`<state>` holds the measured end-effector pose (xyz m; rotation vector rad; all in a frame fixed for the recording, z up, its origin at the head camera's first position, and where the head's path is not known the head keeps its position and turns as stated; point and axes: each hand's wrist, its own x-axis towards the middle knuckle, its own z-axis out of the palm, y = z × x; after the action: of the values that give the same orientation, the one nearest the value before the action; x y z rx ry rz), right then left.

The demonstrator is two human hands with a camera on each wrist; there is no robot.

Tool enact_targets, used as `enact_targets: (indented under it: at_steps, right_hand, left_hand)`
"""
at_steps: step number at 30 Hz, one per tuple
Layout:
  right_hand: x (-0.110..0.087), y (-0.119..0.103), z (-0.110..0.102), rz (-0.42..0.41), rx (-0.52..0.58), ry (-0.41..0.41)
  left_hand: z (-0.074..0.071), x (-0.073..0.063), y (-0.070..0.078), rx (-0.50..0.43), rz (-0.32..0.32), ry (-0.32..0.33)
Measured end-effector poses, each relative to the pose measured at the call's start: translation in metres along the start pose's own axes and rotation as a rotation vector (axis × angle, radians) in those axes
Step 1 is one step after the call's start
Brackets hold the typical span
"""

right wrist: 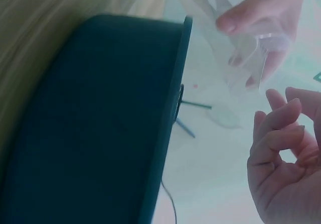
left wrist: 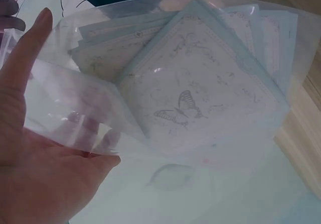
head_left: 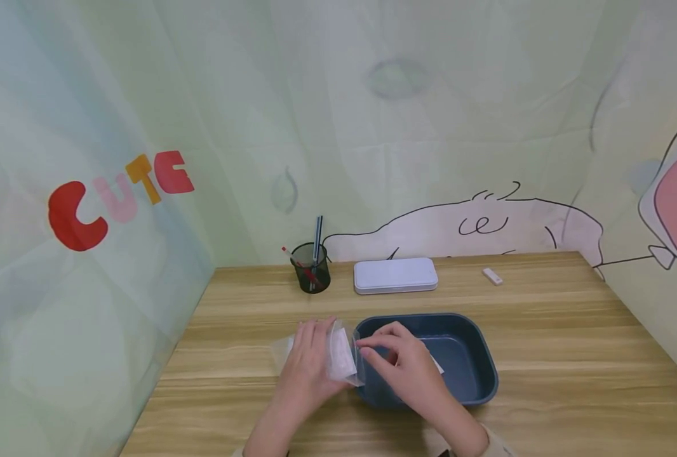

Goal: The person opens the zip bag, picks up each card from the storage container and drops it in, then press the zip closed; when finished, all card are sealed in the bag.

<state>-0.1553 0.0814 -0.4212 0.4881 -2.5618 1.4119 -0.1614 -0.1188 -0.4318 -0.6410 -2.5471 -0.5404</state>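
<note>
My left hand (head_left: 310, 365) grips a clear plastic bag (left wrist: 65, 103) near its mouth, thumb on one side and fingers on the other. Inside the bag are several pale blue-edged paper cards (left wrist: 185, 83); the foremost shows a printed butterfly. In the head view the bag's mouth points right, over the left rim of a dark blue tray (head_left: 481, 355). My right hand (head_left: 409, 362) is above the tray, its fingertips right at the bag's mouth. The right wrist view shows those fingers loosely bent, with nothing visible between them. A small white piece (head_left: 437, 365) in the tray is partly hidden behind this hand.
At the back of the wooden table (head_left: 567, 330) stand a black mesh pen cup (head_left: 312, 270) with pens, a white case (head_left: 395, 276) and a small white eraser-like block (head_left: 492, 276). A printed cloth backdrop (head_left: 338, 127) rises behind the table and along its sides.
</note>
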Motion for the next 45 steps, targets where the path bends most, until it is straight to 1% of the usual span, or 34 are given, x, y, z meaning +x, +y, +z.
enact_targets:
  at_steps: [2, 4, 6, 9, 12, 16, 20, 22, 24, 30, 34, 40, 45]
  right_hand:
    - [0.000, 0.003, -0.003, 0.026, -0.033, 0.023]
    - [0.000, 0.009, -0.007, 0.059, -0.102, 0.044]
    - [0.000, 0.016, -0.011, 0.091, -0.203, 0.057]
    - [-0.001, 0.030, -0.018, 0.147, -0.368, 0.053]
    - [-0.002, 0.045, -0.026, 0.219, -0.482, 0.017]
    - [-0.006, 0.060, -0.033, 0.321, -0.562, -0.070]
    - [-0.008, 0.074, -0.032, 0.379, -0.631, -0.157]
    - [-0.009, 0.079, -0.029, 0.389, -0.655, -0.185]
    - [-0.009, 0.084, -0.025, 0.390, -0.668, -0.196]
    - [-0.008, 0.084, -0.022, 0.368, -0.683, -0.182]
    - [-0.007, 0.082, -0.022, 0.368, -0.685, -0.188]
    - [-0.006, 0.080, -0.021, 0.395, -0.650, -0.200]
    - [-0.005, 0.079, -0.020, 0.412, -0.597, -0.187]
  left_hand:
    - [0.000, 0.000, 0.000, -0.003, -0.007, -0.001]
    - [0.000, -0.001, 0.000, -0.006, -0.010, 0.002]
    - [0.000, -0.001, 0.000, -0.010, -0.009, 0.008]
    - [0.000, -0.001, -0.001, -0.018, -0.009, 0.015]
    - [0.000, -0.001, -0.001, -0.021, -0.023, 0.007]
    - [-0.002, 0.000, 0.000, -0.027, -0.053, -0.020]
    - [-0.003, -0.001, 0.000, -0.034, -0.079, -0.042]
    - [-0.004, -0.001, 0.000, -0.039, -0.087, -0.046]
    - [-0.004, -0.001, 0.000, -0.037, -0.083, -0.044]
    - [-0.005, 0.000, 0.000, -0.028, -0.073, -0.037]
    - [-0.005, 0.000, 0.000, -0.030, -0.065, -0.038]
    - [-0.006, 0.000, 0.001, -0.031, -0.076, -0.057]
    - [-0.006, 0.000, 0.002, -0.036, -0.091, -0.070]
